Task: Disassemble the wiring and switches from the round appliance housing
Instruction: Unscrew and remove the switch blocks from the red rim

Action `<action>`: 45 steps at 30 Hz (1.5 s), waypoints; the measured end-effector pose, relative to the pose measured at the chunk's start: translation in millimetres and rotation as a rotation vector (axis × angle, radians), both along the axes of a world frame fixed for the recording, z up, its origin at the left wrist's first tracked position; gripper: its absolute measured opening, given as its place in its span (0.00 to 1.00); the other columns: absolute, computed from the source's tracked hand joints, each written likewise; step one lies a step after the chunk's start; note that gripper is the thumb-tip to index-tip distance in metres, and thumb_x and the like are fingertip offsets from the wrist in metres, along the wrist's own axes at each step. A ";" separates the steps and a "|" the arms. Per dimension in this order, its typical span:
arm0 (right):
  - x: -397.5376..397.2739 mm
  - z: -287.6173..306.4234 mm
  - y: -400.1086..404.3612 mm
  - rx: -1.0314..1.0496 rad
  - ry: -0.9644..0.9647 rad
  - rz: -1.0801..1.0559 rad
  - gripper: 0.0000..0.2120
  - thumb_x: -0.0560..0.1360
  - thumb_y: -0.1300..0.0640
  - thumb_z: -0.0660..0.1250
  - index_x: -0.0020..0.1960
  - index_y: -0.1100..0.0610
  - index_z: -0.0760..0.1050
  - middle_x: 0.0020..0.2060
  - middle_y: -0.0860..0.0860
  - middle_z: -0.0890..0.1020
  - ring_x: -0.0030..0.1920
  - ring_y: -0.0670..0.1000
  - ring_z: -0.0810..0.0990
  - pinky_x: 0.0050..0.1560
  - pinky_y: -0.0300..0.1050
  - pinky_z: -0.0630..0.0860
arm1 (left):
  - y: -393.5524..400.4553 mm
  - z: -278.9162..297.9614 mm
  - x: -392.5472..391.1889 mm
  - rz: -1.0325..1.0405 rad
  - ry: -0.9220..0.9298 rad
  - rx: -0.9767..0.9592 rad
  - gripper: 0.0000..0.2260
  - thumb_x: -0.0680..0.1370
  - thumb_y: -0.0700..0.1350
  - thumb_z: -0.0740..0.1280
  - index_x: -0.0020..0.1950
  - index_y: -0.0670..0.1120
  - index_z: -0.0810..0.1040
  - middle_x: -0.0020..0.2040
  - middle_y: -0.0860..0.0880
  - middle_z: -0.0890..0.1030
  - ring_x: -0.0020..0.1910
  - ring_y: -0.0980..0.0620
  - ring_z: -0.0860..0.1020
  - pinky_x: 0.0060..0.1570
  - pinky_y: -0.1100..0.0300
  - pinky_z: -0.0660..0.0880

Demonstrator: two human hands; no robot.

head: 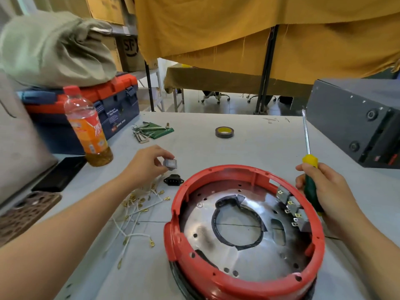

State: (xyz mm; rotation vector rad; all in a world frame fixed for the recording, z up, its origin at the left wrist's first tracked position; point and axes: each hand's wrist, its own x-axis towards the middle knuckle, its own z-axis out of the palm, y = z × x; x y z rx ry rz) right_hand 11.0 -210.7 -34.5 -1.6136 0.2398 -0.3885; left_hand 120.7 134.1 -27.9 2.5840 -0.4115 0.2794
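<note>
Your left fingers [161, 158] pinch a small grey switch [170, 164] just above the table [249, 146], beside the black power socket [173, 179] and the loose white wires [134, 210], which looks like your pile of removed parts (a sensible spot, off the housing's left side). Your right hand [320, 194] is wrapped around the screwdriver [308, 169], its shaft pointing up and away, probably parked so the tip stays off the work. The red round housing [244, 230] sits open-side up near the table's front edge, with three grey switches [292, 207] still seated along its right inner wall, near your right hand. Open table lies behind the housing, toward the tape roll [224, 132].
</note>
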 end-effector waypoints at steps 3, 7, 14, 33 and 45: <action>0.3 1.5 0.3 0.019 -0.014 -0.010 0.08 0.78 0.53 0.62 0.44 0.56 0.75 0.25 0.49 0.76 0.22 0.47 0.71 0.23 0.40 0.70 | 3.1 -5.3 3.0 0.026 0.028 -0.022 0.10 0.74 0.35 0.69 0.52 0.46 0.81 0.51 0.50 0.78 0.44 0.51 0.79 0.42 0.68 0.71; 0.8 1.3 -0.3 0.042 -0.026 -0.007 0.08 0.79 0.54 0.61 0.43 0.55 0.75 0.25 0.49 0.76 0.22 0.47 0.70 0.21 0.37 0.69 | 4.6 -7.6 6.6 0.050 0.058 -0.012 0.06 0.75 0.36 0.68 0.48 0.45 0.82 0.52 0.48 0.78 0.47 0.50 0.80 0.52 0.57 0.75; 2.1 -0.2 -1.2 0.055 -0.033 -0.002 0.07 0.78 0.55 0.62 0.43 0.54 0.76 0.25 0.49 0.76 0.22 0.48 0.70 0.21 0.35 0.69 | -13.4 -4.6 19.2 -0.019 -0.007 0.039 0.11 0.76 0.40 0.67 0.58 0.47 0.79 0.59 0.49 0.77 0.52 0.54 0.75 0.53 0.62 0.69; 2.0 4.3 0.0 -0.010 -0.045 0.016 0.08 0.79 0.54 0.61 0.47 0.56 0.76 0.26 0.49 0.76 0.22 0.47 0.71 0.23 0.40 0.70 | -20.1 -1.7 26.2 -0.031 0.076 0.252 0.20 0.78 0.43 0.66 0.70 0.48 0.71 0.69 0.46 0.69 0.66 0.45 0.68 0.65 0.56 0.64; -10.9 32.0 -18.9 -0.291 -0.013 0.125 0.07 0.79 0.53 0.63 0.45 0.52 0.77 0.28 0.48 0.78 0.27 0.47 0.75 0.26 0.40 0.72 | -165.3 41.1 -52.4 -0.559 0.046 0.173 0.17 0.78 0.51 0.64 0.67 0.51 0.74 0.63 0.51 0.77 0.61 0.54 0.73 0.57 0.68 0.64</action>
